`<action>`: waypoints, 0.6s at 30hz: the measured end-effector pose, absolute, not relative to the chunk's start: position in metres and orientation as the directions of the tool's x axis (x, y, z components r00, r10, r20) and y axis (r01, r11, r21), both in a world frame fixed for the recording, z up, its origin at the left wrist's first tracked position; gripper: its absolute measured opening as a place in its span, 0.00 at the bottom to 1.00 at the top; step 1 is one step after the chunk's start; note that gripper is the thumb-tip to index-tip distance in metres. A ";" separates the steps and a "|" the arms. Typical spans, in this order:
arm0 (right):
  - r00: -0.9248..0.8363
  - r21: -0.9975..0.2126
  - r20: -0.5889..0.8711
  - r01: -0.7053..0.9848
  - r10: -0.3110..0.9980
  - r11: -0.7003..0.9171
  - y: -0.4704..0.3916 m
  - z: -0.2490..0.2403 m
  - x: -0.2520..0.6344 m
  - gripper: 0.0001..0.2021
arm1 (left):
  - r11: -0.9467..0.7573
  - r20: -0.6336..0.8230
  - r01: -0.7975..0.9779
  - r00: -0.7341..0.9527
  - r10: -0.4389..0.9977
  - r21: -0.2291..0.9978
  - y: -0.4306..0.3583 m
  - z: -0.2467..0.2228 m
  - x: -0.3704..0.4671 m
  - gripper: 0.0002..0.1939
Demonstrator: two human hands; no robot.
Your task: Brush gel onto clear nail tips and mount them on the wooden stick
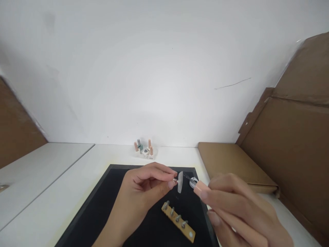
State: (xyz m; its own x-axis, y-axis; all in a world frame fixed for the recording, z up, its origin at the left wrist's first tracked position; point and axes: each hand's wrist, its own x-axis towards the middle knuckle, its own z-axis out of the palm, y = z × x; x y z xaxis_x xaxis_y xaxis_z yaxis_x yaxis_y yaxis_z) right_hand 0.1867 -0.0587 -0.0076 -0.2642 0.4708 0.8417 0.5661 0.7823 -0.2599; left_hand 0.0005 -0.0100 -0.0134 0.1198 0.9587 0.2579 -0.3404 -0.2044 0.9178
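Observation:
My left hand (149,187) pinches a thin metal stem that carries a translucent false nail tip (180,182) above the black mat. Between the closed fingers of my right hand (239,206) is the peach cap of a nail polish brush (202,188). Its dark bristles point left toward the nail tip; whether they touch it I cannot tell. Behind the brush lies a small round white item (192,184), partly covered. Below the hands, a tan strip (178,221) with several upright metallic pegs rests at a slant on the mat.
Several nail polish bottles (151,151) with peach and grey-green caps stand in a clear holder by the white wall. The black mat (102,206) covers the table's middle. A flat cardboard box (226,161) lies at the right, beside an upright cardboard panel (295,137).

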 end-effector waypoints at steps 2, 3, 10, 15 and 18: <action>-0.311 -0.248 0.824 0.552 0.473 0.796 -0.056 -0.006 0.190 0.15 | -0.207 0.261 -0.331 0.126 0.957 0.920 -0.011 -0.014 0.000 0.09; -0.319 -0.246 0.822 0.548 0.471 0.800 -0.055 -0.005 0.191 0.15 | -0.209 0.262 -0.328 0.126 0.957 0.921 -0.012 -0.014 0.000 0.09; -0.359 -0.254 0.781 0.564 0.510 0.786 -0.055 -0.005 0.189 0.13 | -0.234 0.286 -0.314 0.132 0.949 0.920 -0.009 -0.015 0.001 0.11; -0.365 -0.253 0.781 0.556 0.506 0.792 -0.057 -0.005 0.187 0.09 | -0.234 0.281 -0.317 0.110 0.953 0.919 -0.008 -0.014 0.002 0.11; -0.343 -0.211 0.820 0.563 0.458 0.799 -0.056 -0.007 0.186 0.06 | -0.253 0.298 -0.292 0.119 0.947 0.922 -0.008 -0.015 0.000 0.10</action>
